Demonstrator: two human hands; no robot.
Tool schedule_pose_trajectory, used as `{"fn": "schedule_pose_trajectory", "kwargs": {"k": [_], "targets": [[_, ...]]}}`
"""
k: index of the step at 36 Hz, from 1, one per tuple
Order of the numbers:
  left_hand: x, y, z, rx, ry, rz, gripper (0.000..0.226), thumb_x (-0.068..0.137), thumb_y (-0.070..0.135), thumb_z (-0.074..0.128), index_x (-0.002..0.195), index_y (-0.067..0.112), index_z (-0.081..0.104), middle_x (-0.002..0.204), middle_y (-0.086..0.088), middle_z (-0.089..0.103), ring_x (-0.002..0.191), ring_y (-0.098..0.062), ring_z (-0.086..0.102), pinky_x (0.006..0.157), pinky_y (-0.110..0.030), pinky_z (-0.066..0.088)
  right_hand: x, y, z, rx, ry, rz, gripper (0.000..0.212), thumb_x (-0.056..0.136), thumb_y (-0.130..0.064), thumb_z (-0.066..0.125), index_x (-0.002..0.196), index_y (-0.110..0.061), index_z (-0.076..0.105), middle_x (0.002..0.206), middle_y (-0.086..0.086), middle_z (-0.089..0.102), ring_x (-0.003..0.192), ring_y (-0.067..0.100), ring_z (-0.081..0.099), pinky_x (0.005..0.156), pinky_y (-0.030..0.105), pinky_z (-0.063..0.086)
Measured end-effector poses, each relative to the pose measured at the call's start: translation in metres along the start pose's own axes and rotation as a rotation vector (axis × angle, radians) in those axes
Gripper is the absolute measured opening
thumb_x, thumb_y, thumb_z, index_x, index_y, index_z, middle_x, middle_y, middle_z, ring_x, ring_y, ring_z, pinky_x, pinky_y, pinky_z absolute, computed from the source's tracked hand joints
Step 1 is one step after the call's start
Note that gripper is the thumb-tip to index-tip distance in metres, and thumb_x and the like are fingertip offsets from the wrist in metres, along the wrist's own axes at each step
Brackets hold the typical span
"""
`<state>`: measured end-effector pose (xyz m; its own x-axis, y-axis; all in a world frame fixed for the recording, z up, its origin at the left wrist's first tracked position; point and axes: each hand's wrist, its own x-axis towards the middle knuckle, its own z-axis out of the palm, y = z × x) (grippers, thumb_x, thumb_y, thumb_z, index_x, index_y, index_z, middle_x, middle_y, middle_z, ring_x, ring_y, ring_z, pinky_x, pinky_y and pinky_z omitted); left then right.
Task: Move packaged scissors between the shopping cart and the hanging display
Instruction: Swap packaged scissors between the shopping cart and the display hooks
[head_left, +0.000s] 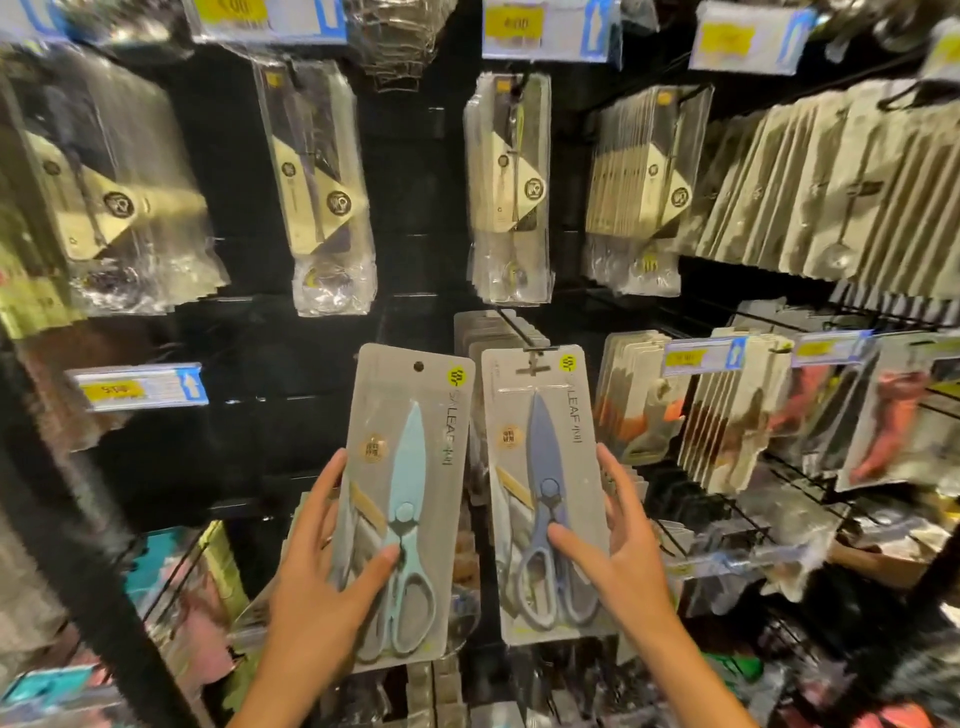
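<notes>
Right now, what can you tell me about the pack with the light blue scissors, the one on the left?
The left pack is a tall grey card under a clear plastic blister, with a round hang hole and a yellow-green sticker at the top and lettering down one side. Inside lie light blue scissors, closed, tip up, with grey handle loops at the bottom. It is held upright, slightly tilted, before the display and is not on a hook. The left hand grips its lower left edge, thumb on the front near the pivot.

Dim against the black backing panel (415, 218), glaring off clear plastic hanging packets (332, 280), smeared with blur and wide-angle bending toward edges, sharpest at centre.
</notes>
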<state>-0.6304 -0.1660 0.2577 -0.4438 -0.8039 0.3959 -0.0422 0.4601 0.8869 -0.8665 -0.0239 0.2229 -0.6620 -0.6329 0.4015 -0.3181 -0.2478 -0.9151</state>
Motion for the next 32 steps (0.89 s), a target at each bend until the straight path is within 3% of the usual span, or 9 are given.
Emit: {"fn": "schedule_pose_trajectory", "kwargs": {"k": [5,9,12,16,20,23,28,30,32], "targets": [[0.006,0.000,0.009,-0.008,0.018,-0.002,0.097,0.078,0.011,0.082,0.140,0.066,0.031,0.130,0.039,0.052,0.122,0.009,0.053,0.100,-0.032,0.050,0.013,0.010,-0.005,-0.003,-0.022,0.015,0.089,0.083,-0.013,0.080,0.150,-0.047,0.031,0.135,-0.030,0.057,0.122,0.002,0.061,0.095,0.030,0.056],[0.011,-0.002,0.014,0.002,0.044,-0.006,0.098,0.077,0.012,0.082,0.142,0.064,0.030,0.127,0.038,0.055,0.119,0.010,0.055,0.101,-0.038,0.051,0.018,0.015,-0.006,0.016,-0.041,0.003,0.089,0.083,-0.007,0.079,0.151,-0.041,0.031,0.126,-0.039,0.058,0.117,-0.002,0.062,0.088,0.019,0.056],[0.014,-0.003,0.017,-0.008,0.058,-0.003,0.099,0.077,0.010,0.082,0.142,0.063,0.031,0.129,0.029,0.058,0.118,0.004,0.058,0.100,-0.040,0.053,0.019,0.023,-0.005,0.036,-0.051,-0.004,0.088,0.084,-0.006,0.078,0.151,-0.041,0.032,0.132,-0.039,0.054,0.120,-0.005,0.059,0.087,0.014,0.053],[0.015,-0.005,0.022,-0.038,0.063,-0.004,0.098,0.077,0.008,0.082,0.142,0.062,0.032,0.127,0.028,0.060,0.118,-0.001,0.062,0.096,-0.037,0.055,0.020,0.032,-0.004,0.049,-0.057,0.001,0.088,0.085,-0.007,0.078,0.150,-0.044,0.032,0.140,-0.038,0.049,0.125,-0.007,0.055,0.089,0.011,0.051],[0.017,-0.006,0.025,-0.031,0.064,-0.001,0.097,0.077,0.008,0.082,0.143,0.061,0.033,0.126,0.029,0.061,0.116,0.001,0.062,0.095,-0.033,0.055,0.024,0.037,-0.002,0.041,-0.066,0.003,0.090,0.087,-0.008,0.076,0.150,-0.051,0.028,0.140,-0.040,0.047,0.126,-0.004,0.056,0.093,0.018,0.054],[0.019,-0.007,0.026,-0.031,0.067,0.003,0.097,0.078,0.007,0.082,0.144,0.059,0.033,0.127,0.026,0.062,0.116,-0.001,0.063,0.093,-0.032,0.056,0.029,0.039,0.001,0.008,-0.089,-0.020,0.092,0.092,-0.009,0.071,0.150,-0.059,0.021,0.148,-0.042,0.035,0.136,-0.004,0.045,0.106,0.024,0.049],[0.023,-0.002,0.029,-0.002,0.069,0.039,0.095,0.079,0.008,0.081,0.147,0.053,0.033,0.120,0.038,0.060,0.113,0.010,0.059,0.078,-0.006,0.052,0.043,0.050,0.008,-0.131,-0.099,-0.077,0.089,0.097,-0.020,0.065,0.150,-0.062,0.008,0.160,-0.038,0.011,0.150,-0.005,0.016,0.123,0.036,0.026],[0.025,-0.001,0.029,0.002,0.070,0.047,0.094,0.079,0.009,0.081,0.147,0.053,0.033,0.119,0.037,0.060,0.113,0.010,0.059,0.076,-0.003,0.050,0.051,0.055,0.010,-0.177,-0.093,-0.098,0.089,0.097,-0.023,0.064,0.151,-0.060,0.003,0.162,-0.034,0.009,0.152,-0.002,0.014,0.121,0.033,0.026],[0.026,-0.001,0.029,0.005,0.071,0.054,0.093,0.078,0.011,0.082,0.146,0.055,0.033,0.121,0.031,0.062,0.113,0.007,0.061,0.079,-0.006,0.052,0.061,0.059,0.012,-0.222,-0.086,-0.100,0.091,0.097,-0.024,0.064,0.151,-0.061,-0.001,0.163,-0.029,0.013,0.150,0.002,0.026,0.114,0.025,0.033]]}}
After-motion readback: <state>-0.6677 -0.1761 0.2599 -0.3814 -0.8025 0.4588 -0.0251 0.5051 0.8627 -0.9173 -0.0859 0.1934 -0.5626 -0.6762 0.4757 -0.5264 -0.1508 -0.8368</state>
